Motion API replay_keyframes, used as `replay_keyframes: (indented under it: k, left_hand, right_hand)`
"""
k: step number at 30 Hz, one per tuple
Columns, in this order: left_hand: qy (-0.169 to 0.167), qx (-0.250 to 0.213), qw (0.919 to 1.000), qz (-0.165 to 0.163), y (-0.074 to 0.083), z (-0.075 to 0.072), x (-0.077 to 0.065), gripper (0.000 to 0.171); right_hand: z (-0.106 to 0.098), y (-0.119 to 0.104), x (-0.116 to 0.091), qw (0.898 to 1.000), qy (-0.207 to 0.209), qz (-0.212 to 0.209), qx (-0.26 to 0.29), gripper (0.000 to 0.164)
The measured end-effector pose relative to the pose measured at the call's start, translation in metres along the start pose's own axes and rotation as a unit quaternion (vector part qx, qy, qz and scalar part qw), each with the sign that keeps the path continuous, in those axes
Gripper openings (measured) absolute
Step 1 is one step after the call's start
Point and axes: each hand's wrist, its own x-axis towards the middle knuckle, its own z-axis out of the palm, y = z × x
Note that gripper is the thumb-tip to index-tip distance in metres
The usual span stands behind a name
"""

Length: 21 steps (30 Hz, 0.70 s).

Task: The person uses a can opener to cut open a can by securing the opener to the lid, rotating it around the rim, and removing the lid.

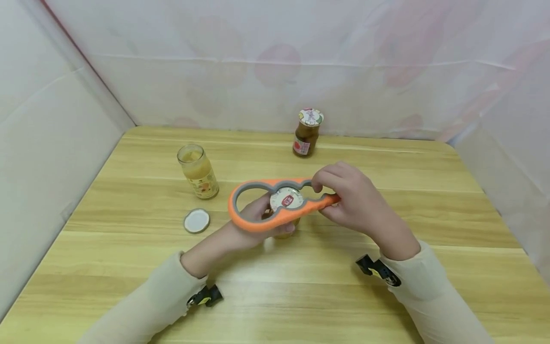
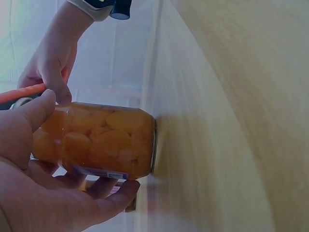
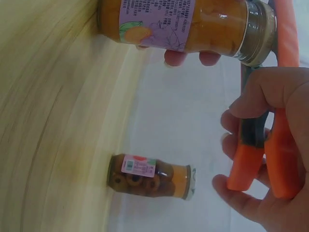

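Note:
My left hand grips a glass jar of orange fruit pieces, thumb on one side and fingers curled round the other. The jar stands upright, its base at the tabletop. A white lid with a red mark caps it. Around that lid sits an orange jar opener with a grey scalloped inner edge, its closed loop end lying over my left hand. My right hand holds the opener's two handle ends, thumb and fingers curled about them; the handle tips stand slightly apart in the right wrist view.
An uncapped glass jar with yellow contents stands on the left of the wooden table. Just in front of it lies a loose round lid. A capped jar of dark fruit stands at the back, near the curtain wall.

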Motion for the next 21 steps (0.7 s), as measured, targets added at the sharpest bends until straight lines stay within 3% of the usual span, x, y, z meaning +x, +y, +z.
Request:
replay_keyframes:
  k: [4,7,11,16,21]
  left_hand:
    - [0.000,0.035,0.9994,0.005,0.002,0.000,0.000,0.070]
    - [-0.002,0.038,0.9993,0.007,0.002,0.000,0.000,0.067]
    - [0.005,0.034,0.9993,-0.014,-0.001,0.001,-0.001,0.060]
    - [0.019,0.045,0.9984,-0.028,-0.004,0.000,-0.003,0.061]
    - [0.033,0.007,0.9983,-0.047,-0.008,0.000,-0.003,0.056]
  right_hand:
    - [0.000,0.000,0.000,0.999,-0.027,-0.021,-0.020,0.022]
    - [-0.001,-0.003,-0.001,0.994,-0.058,-0.040,-0.081,0.022]
    - [-0.004,-0.011,-0.001,0.983,-0.090,-0.046,-0.156,0.026]
    - [-0.007,-0.018,0.000,0.977,-0.118,-0.040,-0.170,0.032]
    - [-0.006,-0.021,0.001,0.977,-0.127,-0.037,-0.168,0.030]
